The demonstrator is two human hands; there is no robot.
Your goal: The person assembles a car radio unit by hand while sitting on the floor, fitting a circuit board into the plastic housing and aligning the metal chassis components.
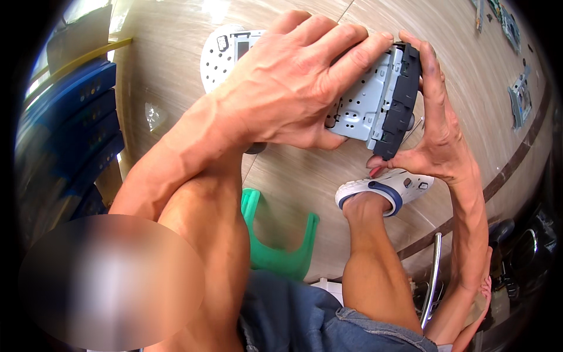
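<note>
My left hand (299,76) lies over a silver metal electronic unit (358,105) with punched holes, its fingers wrapped across the top. Along the unit's right side runs a black front panel (396,102) with a knob. My right hand (437,135) grips that panel's end, fingers at the upper corner and thumb at the lower one. A small red piece (376,172) shows by my right thumb; I cannot make out what it is. The unit is held above my feet in white clogs (404,188), partly hidden.
Blue stacked bins or panels (76,129) stand at the left beside a yellow bar. A green plastic stool (284,258) is below me. Loose metal parts (519,100) lie on the tiled floor (158,76) at the right, and a chrome bar (433,264) is near my right leg.
</note>
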